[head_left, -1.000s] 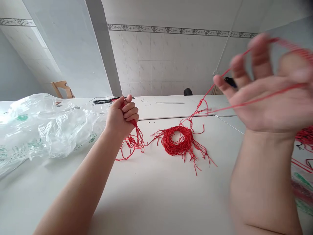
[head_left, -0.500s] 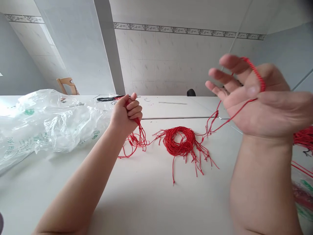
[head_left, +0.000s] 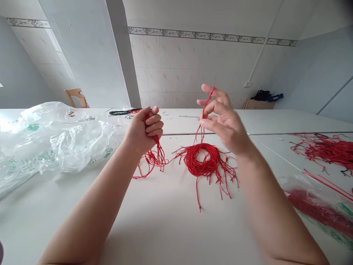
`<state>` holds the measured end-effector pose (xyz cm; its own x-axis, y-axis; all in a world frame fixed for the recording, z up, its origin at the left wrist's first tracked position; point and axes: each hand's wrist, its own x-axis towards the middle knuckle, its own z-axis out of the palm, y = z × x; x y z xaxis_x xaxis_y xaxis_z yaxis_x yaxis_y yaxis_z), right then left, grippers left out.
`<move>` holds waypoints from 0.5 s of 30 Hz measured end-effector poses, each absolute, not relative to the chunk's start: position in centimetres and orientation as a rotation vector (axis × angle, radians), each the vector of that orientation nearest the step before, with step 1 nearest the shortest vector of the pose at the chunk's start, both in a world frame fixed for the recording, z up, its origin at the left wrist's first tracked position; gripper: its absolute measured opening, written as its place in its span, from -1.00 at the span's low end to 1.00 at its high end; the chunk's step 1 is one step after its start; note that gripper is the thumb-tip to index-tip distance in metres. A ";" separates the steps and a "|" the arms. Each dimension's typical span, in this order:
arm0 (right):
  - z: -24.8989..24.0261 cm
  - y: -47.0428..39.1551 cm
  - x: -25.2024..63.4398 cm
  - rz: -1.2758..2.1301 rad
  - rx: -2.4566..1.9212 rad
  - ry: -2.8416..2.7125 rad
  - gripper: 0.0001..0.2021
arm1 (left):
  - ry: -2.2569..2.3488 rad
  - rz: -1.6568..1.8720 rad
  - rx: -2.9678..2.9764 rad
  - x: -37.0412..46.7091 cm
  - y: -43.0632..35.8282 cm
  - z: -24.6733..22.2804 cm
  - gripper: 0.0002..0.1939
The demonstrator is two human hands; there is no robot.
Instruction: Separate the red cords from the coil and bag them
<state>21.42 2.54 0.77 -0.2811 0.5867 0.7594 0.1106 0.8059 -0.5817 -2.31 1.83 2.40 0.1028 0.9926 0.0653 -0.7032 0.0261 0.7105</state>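
My left hand [head_left: 147, 127] is closed around a bunch of red cords [head_left: 157, 141], whose looped ends hang below it onto the white table. Raised above the table, my right hand [head_left: 222, 123] pinches a braided red cord [head_left: 207, 103] between thumb and forefinger; its upper part runs up to another fingertip and its thin ends dangle down. Between and below the hands lies a round coil of red cords [head_left: 190, 162], with knotted ends spread to the right and front.
Crumpled clear plastic [head_left: 68, 143] covers the left side. Black cords [head_left: 118, 112] lie behind my left hand. On the right are a red cord pile [head_left: 331, 152] and a plastic bag with red contents [head_left: 317, 206]. A wooden chair [head_left: 74, 92] stands behind.
My right hand has moved left and away from the camera, over the coil, and the cord now hangs from its pinched fingers instead of looping around the spread hand. My left hand barely moved.
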 end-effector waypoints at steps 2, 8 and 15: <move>-0.1 3.2 20.1 0.490 -0.482 -1.852 -0.87 | 0.539 1.345 0.757 -2.3 1.9 2.3 -0.52; -1.2 4.0 18.5 0.883 -0.587 -1.839 -0.81 | 0.645 1.153 0.987 -2.0 2.1 1.5 -0.44; -1.2 4.0 17.9 1.026 -0.636 -1.671 -0.76 | 0.753 1.118 1.140 -2.1 2.6 0.2 -0.47</move>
<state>17.87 3.99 -1.22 -0.3315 0.8067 0.4893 -0.0710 0.4958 -0.8655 -2.15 2.62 0.20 0.3042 0.9501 0.0695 -0.2928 0.0239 0.9559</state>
